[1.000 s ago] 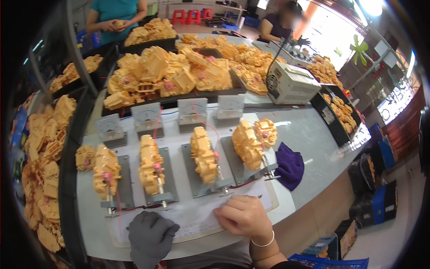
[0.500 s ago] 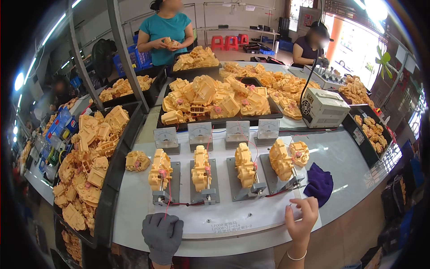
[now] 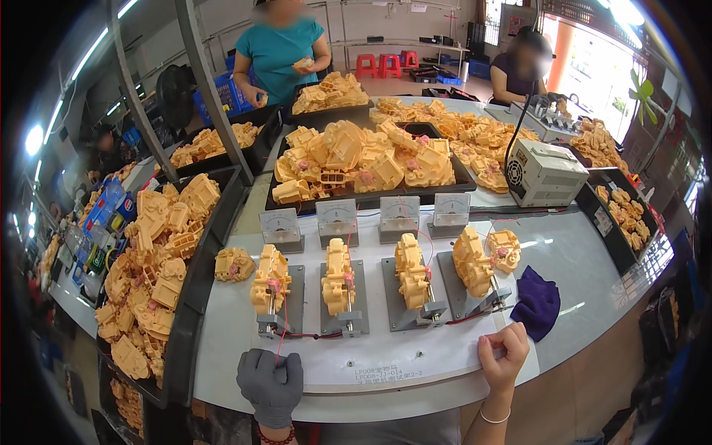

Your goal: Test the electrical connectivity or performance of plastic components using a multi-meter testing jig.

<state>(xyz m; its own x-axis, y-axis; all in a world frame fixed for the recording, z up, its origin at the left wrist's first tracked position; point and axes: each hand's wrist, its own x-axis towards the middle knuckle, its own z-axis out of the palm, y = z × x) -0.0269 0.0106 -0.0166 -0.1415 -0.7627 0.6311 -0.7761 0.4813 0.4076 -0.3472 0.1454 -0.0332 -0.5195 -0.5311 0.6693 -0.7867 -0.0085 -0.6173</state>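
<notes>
My left hand (image 3: 271, 387), in a grey glove, rests at the near edge of the white board (image 3: 330, 368) with its fingers curled. A thin red wire (image 3: 283, 326) runs down to those fingers from the leftmost yellow gearbox (image 3: 269, 279). Bare, my right hand (image 3: 506, 356) is closed at the board's right edge, thumb against curled fingers; anything inside is hidden. Beyond my hands, more yellow gearboxes (image 3: 337, 277) (image 3: 412, 271) (image 3: 473, 262) sit upright on grey metal fixtures (image 3: 391, 297). A purple cloth (image 3: 535, 304) lies beyond my right hand.
Panel meters (image 3: 337, 222) stand behind the fixtures. Loose gearboxes lie left (image 3: 234, 265) and right (image 3: 504, 251). Black trays (image 3: 215, 245) heaped with yellow parts flank the table and stand behind. A grey power-supply box (image 3: 549, 174) is at back right. Two people (image 3: 278, 52) (image 3: 512, 78) work across.
My right thumb and fingers have come together from a wider spread. My left hand stays by the wire. The co-worker in teal has parted their hands, lowering one toward a tray. The view shifted slightly.
</notes>
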